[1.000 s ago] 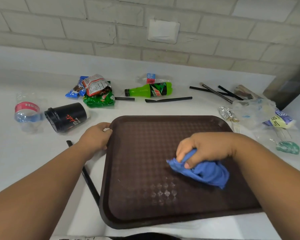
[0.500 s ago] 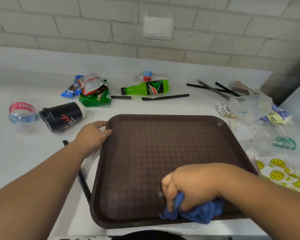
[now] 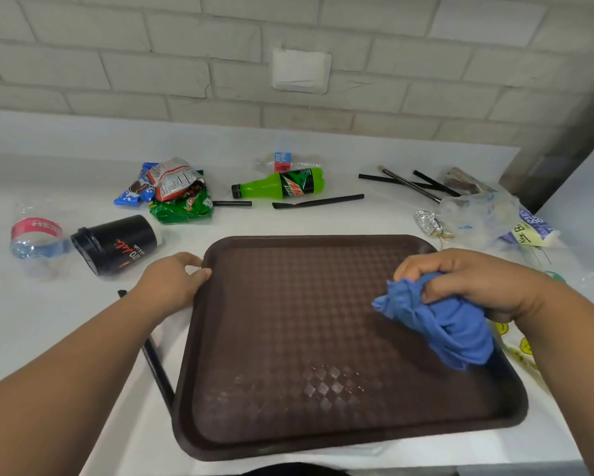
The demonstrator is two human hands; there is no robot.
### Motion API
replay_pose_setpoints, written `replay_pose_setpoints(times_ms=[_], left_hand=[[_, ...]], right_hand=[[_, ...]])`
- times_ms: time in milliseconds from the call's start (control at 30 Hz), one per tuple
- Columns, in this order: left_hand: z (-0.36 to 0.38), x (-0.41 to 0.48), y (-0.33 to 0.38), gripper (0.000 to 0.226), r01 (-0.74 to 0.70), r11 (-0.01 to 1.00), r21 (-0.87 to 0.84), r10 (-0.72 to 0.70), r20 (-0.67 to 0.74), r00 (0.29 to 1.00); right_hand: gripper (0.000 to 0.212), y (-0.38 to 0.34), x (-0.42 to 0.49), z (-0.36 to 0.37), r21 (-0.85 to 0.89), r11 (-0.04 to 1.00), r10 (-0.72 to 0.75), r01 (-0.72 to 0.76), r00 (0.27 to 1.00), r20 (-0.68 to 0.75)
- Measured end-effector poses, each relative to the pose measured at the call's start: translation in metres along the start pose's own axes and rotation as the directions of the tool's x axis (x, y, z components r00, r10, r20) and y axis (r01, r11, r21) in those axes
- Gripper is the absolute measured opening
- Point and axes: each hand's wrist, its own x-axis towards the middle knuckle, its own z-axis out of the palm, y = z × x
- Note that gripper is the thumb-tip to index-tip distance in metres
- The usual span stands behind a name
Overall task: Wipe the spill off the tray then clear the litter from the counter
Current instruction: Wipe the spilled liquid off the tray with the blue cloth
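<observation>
The brown tray (image 3: 288,321) lay on the white desk (image 3: 48,324) at the centre of the frame. The right grip (image 3: 470,280) clutched a bunched blue cloth (image 3: 457,328) over the tray's right side. The left grip (image 3: 172,283) grasped the tray's upper-left rim. Litter lay across the upper frame: a black cup (image 3: 117,243) on its side, crumpled wrappers (image 3: 175,190) and a green bottle (image 3: 282,187). A shiny patch showed at the tray's lower middle.

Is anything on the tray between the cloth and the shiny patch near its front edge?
Nothing visible. The right hand grips the blue cloth at the right of the tray; the surface from there to the shiny patch is bare. The left hand holds the left rim, off that path.
</observation>
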Motion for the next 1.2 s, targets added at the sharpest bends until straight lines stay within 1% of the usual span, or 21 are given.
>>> replay_pose_setpoints(times_ms=[67,133,167,233,300,333,400,433,533,600,733,767,833,867,900,933,967,1000,1067,1167,1200], left_hand=[[-0.006,-0.007,0.001,0.031,-0.024,0.985,0.173,0.02,0.026,0.999],[-0.01,-0.017,0.005,0.04,-0.051,0.935,0.351,-0.003,0.152,0.988],[-0.01,-0.022,0.007,0.043,-0.064,0.911,0.408,-0.031,0.223,0.974],[-0.007,-0.029,0.007,0.039,-0.085,0.889,0.449,-0.056,0.291,0.955],[-0.003,-0.033,0.006,0.03,-0.076,0.908,0.413,-0.034,0.253,0.967],[-0.002,-0.035,0.006,0.028,-0.066,0.922,0.383,-0.016,0.206,0.978],[0.001,-0.039,0.004,0.024,-0.04,0.954,0.297,0.007,0.113,0.994],[0.002,-0.039,0.003,0.022,-0.025,0.974,0.226,0.008,0.079,0.997],[0.003,-0.042,0.003,0.017,0.01,1.0,-0.01,-0.01,0.02,1.0],[0.001,-0.043,0.006,0.016,0.007,0.994,-0.105,-0.01,-0.025,1.0],[-0.002,-0.041,0.01,0.015,-0.028,0.974,-0.224,0.007,-0.092,0.996],[-0.003,-0.04,0.01,0.014,-0.036,0.967,-0.252,0.011,-0.101,0.995],[-0.008,-0.039,0.008,0.013,-0.049,0.955,-0.293,0.016,-0.115,0.993],[-0.011,-0.039,0.008,0.013,-0.06,0.951,-0.304,0.023,-0.123,0.992],[-0.015,-0.04,0.008,0.013,-0.074,0.949,-0.306,0.034,-0.134,0.99],[-0.018,-0.039,0.007,0.013,-0.089,0.949,-0.303,0.045,-0.148,0.988],[-0.022,-0.038,0.007,0.013,-0.103,0.949,-0.299,0.055,-0.166,0.985],[-0.025,-0.036,0.005,0.014,-0.114,0.95,-0.29,0.06,-0.189,0.98],[-0.033,-0.032,0.001,0.016,-0.118,0.948,-0.295,0.055,-0.213,0.976],[-0.042,-0.024,-0.007,0.021,-0.115,0.919,-0.377,0.032,-0.219,0.975],[-0.045,-0.022,-0.009,0.024,-0.1,0.915,-0.392,0.017,-0.211,0.977]], right_hand=[[0.035,0.002,-0.001,0.004,0.237,0.971,0.013,0.016,0.993,-0.119],[0.048,0.002,0.0,0.009,0.401,0.915,0.055,0.044,0.971,-0.231],[0.051,0.001,0.001,0.012,0.433,0.9,0.074,0.054,0.959,-0.274],[0.047,-0.001,0.005,0.015,0.37,0.928,0.081,0.051,0.94,-0.332],[0.029,-0.004,0.009,0.018,0.32,0.945,0.059,0.069,0.926,-0.372],[0.025,-0.004,0.011,0.018,0.291,0.954,0.052,0.073,0.915,-0.401],[0.032,-0.003,0.012,0.018,0.224,0.973,0.046,0.062,0.895,-0.444],[0.035,-0.003,0.012,0.016,0.22,0.973,0.044,0.066,0.886,-0.461],[0.031,-0.005,0.007,0.007,0.234,0.97,0.049,0.073,0.877,-0.479],[0.031,-0.011,0.003,0.001,0.249,0.965,0.049,0.081,0.879,-0.474],[0.014,-0.023,-0.002,-0.014,0.32,0.936,0.052,0.144,0.846,-0.531],[0.019,-0.024,-0.004,-0.019,0.337,0.928,0.048,0.157,0.848,-0.527],[0.048,-0.026,-0.007,-0.028,0.336,0.935,0.07,0.111,0.872,-0.484],[0.056,-0.028,-0.009,-0.03,0.331,0.94,0.09,0.083,0.875,-0.475],[0.054,-0.028,-0.01,-0.032,0.326,0.942,0.091,0.077,0.877,-0.471],[0.043,-0.028,-0.012,-0.035,0.332,0.94,0.09,0.082,0.878,-0.471],[0.031,-0.026,-0.013,-0.038,0.334,0.938,0.088,0.092,0.868,-0.488],[0.022,-0.026,-0.014,-0.041,0.317,0.944,0.095,0.086,0.852,-0.515],[0.022,-0.021,-0.017,-0.049,0.297,0.954,0.129,0.046,0.829,-0.544],[0.019,-0.02,-0.022,-0.057,0.361,0.932,0.209,0.003,0.811,-0.546],[0.036,-0.019,-0.024,-0.061,0.365,0.931,0.228,-0.018,0.81,-0.54]])
